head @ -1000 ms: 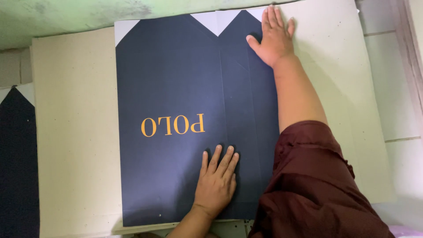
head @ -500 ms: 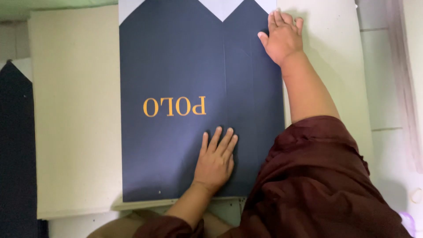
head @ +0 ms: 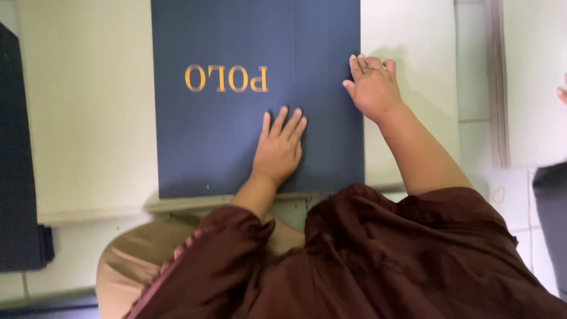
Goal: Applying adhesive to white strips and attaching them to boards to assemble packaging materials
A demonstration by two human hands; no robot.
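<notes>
Fingers spread, left hand (head: 277,150) lies flat on navy sheet (head: 224,136); right hand (head: 373,88), fingers together, presses its right edge.

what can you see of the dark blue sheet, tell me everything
The dark blue sheet looks like matte card, flat on a cream board, its top cut off by the frame. It bears gold lettering, upside down from this view, and a lengthwise crease right of centre. The left hand lies flat on it; the right hand presses its right edge.
</notes>
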